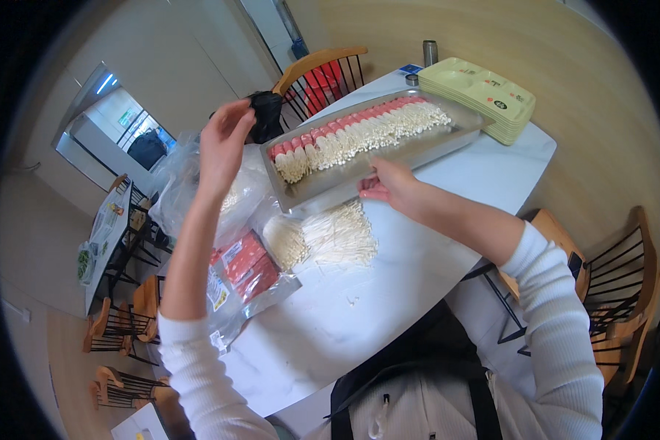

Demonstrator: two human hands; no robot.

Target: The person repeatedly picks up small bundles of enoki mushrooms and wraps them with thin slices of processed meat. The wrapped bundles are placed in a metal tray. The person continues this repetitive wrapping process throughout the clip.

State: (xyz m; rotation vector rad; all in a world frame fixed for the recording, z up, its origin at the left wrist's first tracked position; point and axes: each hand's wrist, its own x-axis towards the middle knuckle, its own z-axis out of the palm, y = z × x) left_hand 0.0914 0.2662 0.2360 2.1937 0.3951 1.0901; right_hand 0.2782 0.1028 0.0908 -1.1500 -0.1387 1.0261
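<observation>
My left hand (225, 143) is raised at the far left side of the table, fingers curved and apart, with nothing seen between them. Just past its fingertips is a black bag-like thing (266, 116). My right hand (391, 184) grips the near rim of a steel tray (335, 175), thumb side over the rim and the other fingers outside the wall. Inside the tray lies a row of enoki mushroom bundles (363, 132) wrapped at one end in red meat slices (344, 122). Loose enoki mushrooms (341, 235) lie on the table below the tray.
A clear plastic bag (184, 206) with pale contents lies left of the tray. Nearer are packs of sliced red meat (248, 265). Stacked light-green compartment trays (478, 93) stand at the back right, by a metal flask (430, 53). Wooden chairs (632, 291) flank the marble-look table (330, 324).
</observation>
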